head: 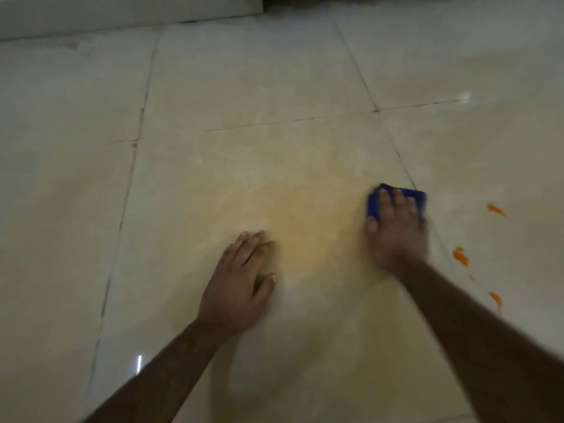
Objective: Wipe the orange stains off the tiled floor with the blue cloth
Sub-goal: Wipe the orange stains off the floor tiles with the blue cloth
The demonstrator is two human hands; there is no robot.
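While the right hand (396,230) presses down flat on the blue cloth (410,195), fingers straight and spread over it, the cloth lies on the tiled floor (244,87) with only its far edge and left side showing past the fingers. Cloth sits right on a dark grout line (404,169) that runs away from it toward the far wall. Right hand is motion-blurred; thumb lies at the cloth's left edge.

Left hand (241,282) is to the left of the cloth, well apart from it, palm down on the floor, fingers straight and close together, thumb out to the side, holding nothing.

Between the left hand and the cloth: a pale yellow-orange smear (302,233) spread thin over the tile, fading outward, no hard edge.

Right of the cloth, three bright orange stains on the next tile: one (495,209) level with the cloth, one (460,256) nearer to the person and just beside the right wrist, one (496,299) nearer still, beside the right forearm. None touch the cloth.

Far beyond the cloth, a white skirting board (122,13) runs along the floor's edge, with a dark gap (396,0) at its right end. Glossy tile shows small light glints.
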